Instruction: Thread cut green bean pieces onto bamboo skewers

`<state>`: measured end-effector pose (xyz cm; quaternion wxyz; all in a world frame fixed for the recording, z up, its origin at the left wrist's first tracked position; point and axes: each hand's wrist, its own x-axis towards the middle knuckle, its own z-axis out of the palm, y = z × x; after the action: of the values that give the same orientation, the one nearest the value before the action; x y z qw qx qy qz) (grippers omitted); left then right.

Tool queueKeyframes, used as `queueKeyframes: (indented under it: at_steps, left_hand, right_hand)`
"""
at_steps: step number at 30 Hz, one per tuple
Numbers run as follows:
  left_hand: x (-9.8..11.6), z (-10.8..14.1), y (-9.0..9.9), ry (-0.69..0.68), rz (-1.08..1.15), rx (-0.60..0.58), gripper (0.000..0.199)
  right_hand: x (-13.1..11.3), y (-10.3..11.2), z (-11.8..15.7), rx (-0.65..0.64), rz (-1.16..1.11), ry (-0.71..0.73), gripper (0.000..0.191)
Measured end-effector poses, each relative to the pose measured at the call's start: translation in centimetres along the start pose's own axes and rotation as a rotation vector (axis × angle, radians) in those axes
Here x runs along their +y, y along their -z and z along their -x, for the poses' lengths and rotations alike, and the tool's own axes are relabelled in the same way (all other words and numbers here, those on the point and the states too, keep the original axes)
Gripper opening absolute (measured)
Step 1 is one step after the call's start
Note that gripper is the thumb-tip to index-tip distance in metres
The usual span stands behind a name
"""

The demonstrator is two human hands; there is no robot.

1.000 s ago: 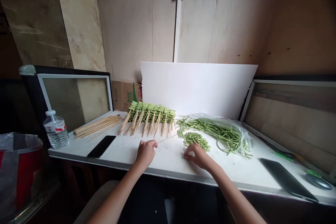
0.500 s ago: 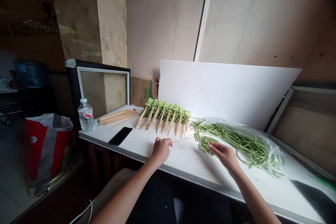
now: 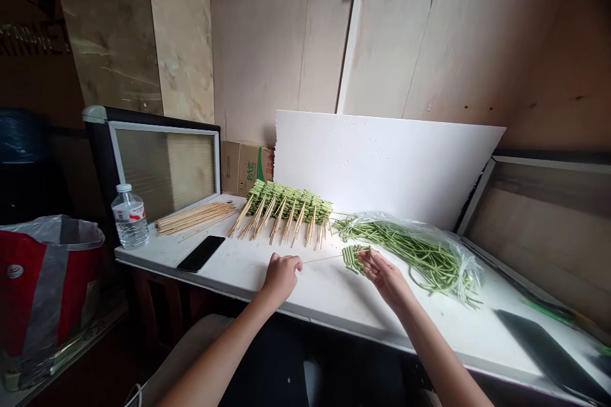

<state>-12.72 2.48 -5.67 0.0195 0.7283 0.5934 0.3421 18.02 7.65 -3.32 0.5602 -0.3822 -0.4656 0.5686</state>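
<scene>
Green-bean skewers [image 3: 291, 198] stacked mid-frame; long green beans [image 3: 414, 245] remain.
Left fingers [image 3: 290, 261] grip our part-filled bamboo stick [image 3: 323, 260]; right fingers [image 3: 380, 261] unclear.

We see the left hand [image 3: 281, 278] cover one end of a skewer [image 3: 322, 260] near center as the right hand [image 3: 384, 276] masks some cut beans [image 3: 351, 259]; whether it grips a piece, we cannot tell. A board [image 3: 382, 165] hides the right end of a carton [image 3: 245, 162]. The left edge crops a red bag [image 3: 23, 292], lower left, and blurred lettering [image 3: 41, 39], upper left.
</scene>
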Motion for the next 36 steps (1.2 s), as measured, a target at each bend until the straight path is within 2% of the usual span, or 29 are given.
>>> queueKeyframes:
  at_steps: [13,23,30,36]
  left_hand:
    - [-0.2,0.0,0.2,-0.016,-0.017,-0.001,0.041]
    - [-0.7,-0.1,0.6,-0.036,-0.062,-0.029,0.046]
    - [-0.8,0.0,0.4,-0.045,-0.081,-0.012,0.047]
    - [-0.5,-0.1,0.6,-0.062,-0.083,0.027,0.047]
  right_hand:
    - [0.0,0.1,0.1,0.012,-0.019,-0.002,0.042]
    - [-0.6,-0.1,0.8,0.023,0.146,0.026,0.045]
    - [-0.4,-1.0,1.1,0.06,0.104,0.024,0.041]
    - [-0.4,-1.0,0.9,0.111,0.026,0.0,0.042]
